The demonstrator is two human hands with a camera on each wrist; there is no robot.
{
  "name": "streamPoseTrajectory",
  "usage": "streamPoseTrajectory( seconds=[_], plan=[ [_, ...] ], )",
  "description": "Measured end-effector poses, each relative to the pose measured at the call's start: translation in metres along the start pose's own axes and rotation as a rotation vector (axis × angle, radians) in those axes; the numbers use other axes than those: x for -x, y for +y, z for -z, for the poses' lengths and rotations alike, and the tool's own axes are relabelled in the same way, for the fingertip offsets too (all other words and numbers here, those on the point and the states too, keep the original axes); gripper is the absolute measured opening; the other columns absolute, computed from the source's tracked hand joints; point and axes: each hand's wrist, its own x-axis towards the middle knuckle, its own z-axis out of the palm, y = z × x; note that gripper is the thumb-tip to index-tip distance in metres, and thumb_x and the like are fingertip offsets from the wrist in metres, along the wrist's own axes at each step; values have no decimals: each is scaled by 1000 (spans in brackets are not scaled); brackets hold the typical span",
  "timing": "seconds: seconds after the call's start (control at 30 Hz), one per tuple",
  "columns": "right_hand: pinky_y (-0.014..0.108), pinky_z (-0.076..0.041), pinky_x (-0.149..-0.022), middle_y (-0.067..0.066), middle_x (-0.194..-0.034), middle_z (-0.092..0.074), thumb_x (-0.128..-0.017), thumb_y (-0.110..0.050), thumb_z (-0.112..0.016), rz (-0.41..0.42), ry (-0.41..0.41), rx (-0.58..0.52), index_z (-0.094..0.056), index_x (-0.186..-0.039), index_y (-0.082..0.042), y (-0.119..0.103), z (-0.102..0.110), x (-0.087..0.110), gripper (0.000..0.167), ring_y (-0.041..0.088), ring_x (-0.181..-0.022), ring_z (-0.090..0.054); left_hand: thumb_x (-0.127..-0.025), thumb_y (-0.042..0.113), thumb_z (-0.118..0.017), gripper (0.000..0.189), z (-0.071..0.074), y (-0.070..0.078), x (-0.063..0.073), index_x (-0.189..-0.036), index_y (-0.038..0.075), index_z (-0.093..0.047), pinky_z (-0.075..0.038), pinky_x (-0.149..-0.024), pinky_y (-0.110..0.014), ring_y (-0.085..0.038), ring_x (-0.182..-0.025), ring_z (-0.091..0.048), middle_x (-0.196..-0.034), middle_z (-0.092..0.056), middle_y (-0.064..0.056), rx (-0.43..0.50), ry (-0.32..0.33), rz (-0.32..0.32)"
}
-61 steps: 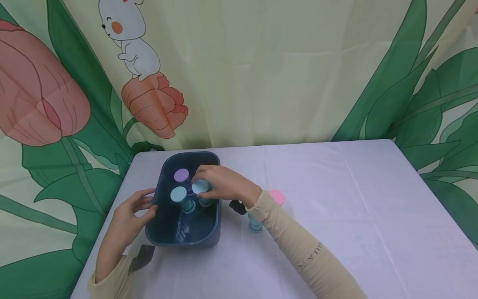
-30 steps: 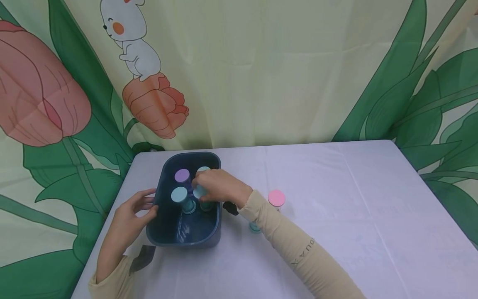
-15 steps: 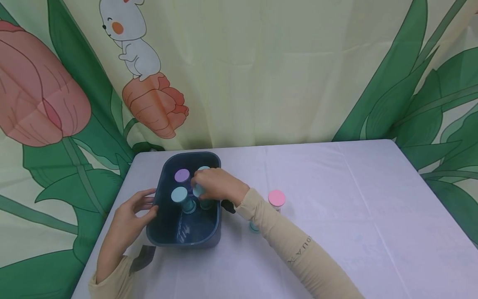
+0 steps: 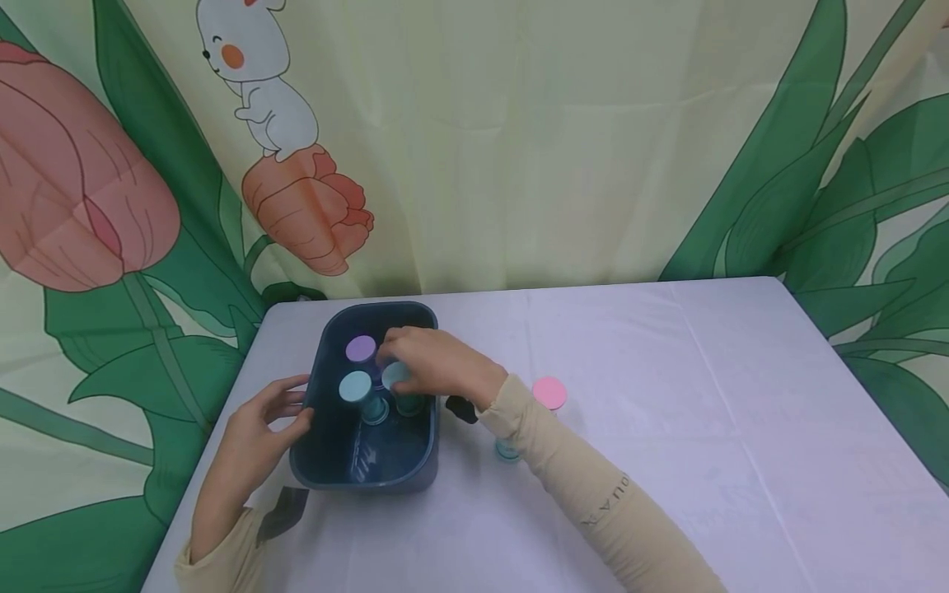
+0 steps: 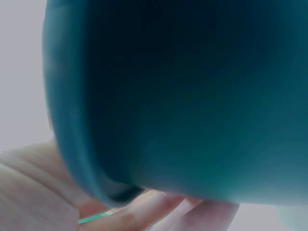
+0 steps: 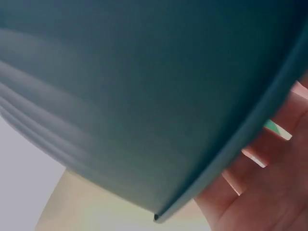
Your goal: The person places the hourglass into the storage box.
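A dark blue bin (image 4: pixel 415 476) stands on the table's left side. Several sand timers stand inside, among them a purple-capped one (image 4: pixel 361 349) and a teal one (image 4: pixel 357 387). My right hand (image 4: pixel 430 360) reaches over the bin's right rim, fingers and thumb spread about the pale teal cap of another timer (image 4: pixel 395 375). The thumb overlaps that cap; finger contact is partly hidden. My left hand (image 4: pixel 259 428) rests extended fingers and thumb against the bin's left side. In the wrist views, the bin wall (image 5: pixel 192 120) fills most of the picture, and the timers are hidden.
A pink-capped timer (image 4: pixel 549 393) stands on the white-clothed table (image 4: pixel 667 461), right of the bin. Another teal timer (image 4: pixel 507 450) is partly hidden by my right sleeve (image 4: pixel 586 478). Behind the table hangs a curtain (image 4: pixel 534 165) with printed leaves.
My right hand lowered a teal timer into the bin, then rose slightly while the timer stayed in place. The far teal cap seen earlier is now covered. The left hand stays put.
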Motion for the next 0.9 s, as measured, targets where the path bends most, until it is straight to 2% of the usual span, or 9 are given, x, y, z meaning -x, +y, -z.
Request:
streamPoseTrajectory(
  seconds=[0.2,0.4,0.67,0.9],
  plan=[
    [26,-51,-98,3,-118,-65,-88,-24,-76,22,40,-50,-69,-122,-11,3,3,9,37,14,-107,-59,-97,16,-62,53,0,0,0,-145,6,-45,-52,-92,-59,-46,-119,-58,-127,-63,-27,1,5,-7],
    [26,-49,-101,5,-123,-63,-89,-25,-75,32,64,-48,-68,-123,-10,6,7,19,38,16,-113,-59,-97,18,-62,53,1,0,0,-145,6,-46,-51,-92,-60,-45,-120,-58,-128,-62,-27,-2,6,-11],
    [27,-51,-98,8,-119,-63,-90,-21,-73,61,114,-116,-67,-122,-5,8,14,34,37,17,-107,-59,-97,17,-62,52,1,1,1,-145,6,-45,-51,-93,-62,-45,-120,-58,-129,-62,-27,-4,5,-7],
    [28,-51,-97,6,-115,-62,-88,-19,-75,79,165,-156,-68,-118,-6,11,18,47,34,21,-107,-61,-96,15,-62,52,0,1,1,-145,5,-46,-52,-92,-60,-45,-119,-59,-128,-62,-27,2,10,-12]
  ],
)
